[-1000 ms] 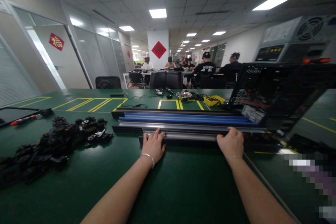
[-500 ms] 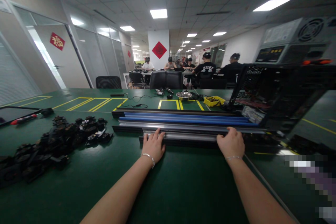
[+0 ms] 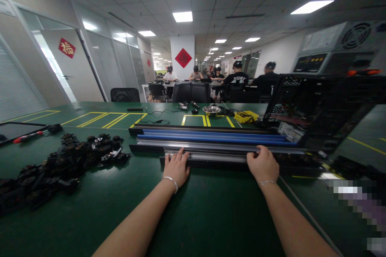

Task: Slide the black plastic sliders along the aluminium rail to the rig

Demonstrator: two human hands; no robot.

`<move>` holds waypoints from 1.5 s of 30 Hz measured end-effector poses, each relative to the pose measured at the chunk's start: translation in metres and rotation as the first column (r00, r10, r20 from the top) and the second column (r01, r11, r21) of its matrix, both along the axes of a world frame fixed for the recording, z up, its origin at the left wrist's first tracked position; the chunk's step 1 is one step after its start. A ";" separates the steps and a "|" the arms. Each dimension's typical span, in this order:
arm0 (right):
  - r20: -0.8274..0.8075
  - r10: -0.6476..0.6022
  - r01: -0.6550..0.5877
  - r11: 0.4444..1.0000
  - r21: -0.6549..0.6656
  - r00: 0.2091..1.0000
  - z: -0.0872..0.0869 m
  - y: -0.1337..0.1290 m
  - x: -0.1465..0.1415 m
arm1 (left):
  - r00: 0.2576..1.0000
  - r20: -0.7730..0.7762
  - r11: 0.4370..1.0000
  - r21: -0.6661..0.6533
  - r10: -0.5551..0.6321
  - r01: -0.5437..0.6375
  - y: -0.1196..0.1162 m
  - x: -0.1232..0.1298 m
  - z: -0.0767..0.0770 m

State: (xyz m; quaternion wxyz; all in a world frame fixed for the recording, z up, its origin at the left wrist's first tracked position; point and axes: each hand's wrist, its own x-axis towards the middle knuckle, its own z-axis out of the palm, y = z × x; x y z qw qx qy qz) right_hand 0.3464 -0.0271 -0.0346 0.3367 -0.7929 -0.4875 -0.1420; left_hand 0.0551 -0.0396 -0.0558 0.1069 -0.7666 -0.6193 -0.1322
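Several long, straight profile strips lie side by side across the green table [image 3: 205, 217]. My left hand [image 3: 177, 165] rests on the left end of the nearest silver and black strip [image 3: 218, 158], fingers stretched out and slightly spread. Farther right along that strip, my right hand [image 3: 264, 163] has its thumb and fingers curled over it; the fingertips are partly hidden. Just behind lies a longer silver strip [image 3: 223, 146]. Beyond it are blue strips [image 3: 211, 135] and a black one [image 3: 193, 127].
A pile of black parts [image 3: 81, 154] and a red-handled screwdriver [image 3: 28, 136] lie left. An open computer case [image 3: 322, 108] stands right. Toward the back are a metal bowl [image 3: 211, 110], a yellow tray [image 3: 245, 117] and cables. People sit at a far table.
My right hand has slid slightly left along the nearest strip. My left hand stays in place, and the strips look unmoved.
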 end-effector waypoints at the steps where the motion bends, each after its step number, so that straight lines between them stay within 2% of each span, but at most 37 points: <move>1: -0.012 0.013 -0.013 1.000 0.016 1.000 0.000 0.000 0.000 | 1.000 0.000 1.000 0.003 0.000 0.000 0.000 0.000 0.000; 5: -0.099 0.019 -0.016 0.999 0.033 0.995 -0.002 0.001 0.001 | 1.000 0.010 1.000 0.018 -0.008 0.008 0.000 0.000 -0.001; 13: -0.203 -0.056 0.038 0.995 -0.090 0.977 0.004 -0.003 0.000 | 1.000 0.004 1.000 0.009 -0.004 0.004 0.000 -0.001 -0.001; 18: -0.255 -0.017 -0.002 0.997 -0.072 0.967 0.006 -0.004 0.000 | 1.000 -0.007 1.000 -0.009 -0.001 0.001 0.000 -0.001 0.000; 27: -0.234 0.082 -0.078 0.997 0.028 0.969 0.003 -0.004 -0.002 | 1.000 -0.012 1.000 -0.028 0.010 -0.010 -0.001 0.000 0.002; 45: -0.222 0.220 -0.206 0.975 0.086 0.950 -0.001 -0.003 -0.008 | 1.000 -0.004 1.000 -0.013 -0.005 0.004 -0.001 0.000 0.001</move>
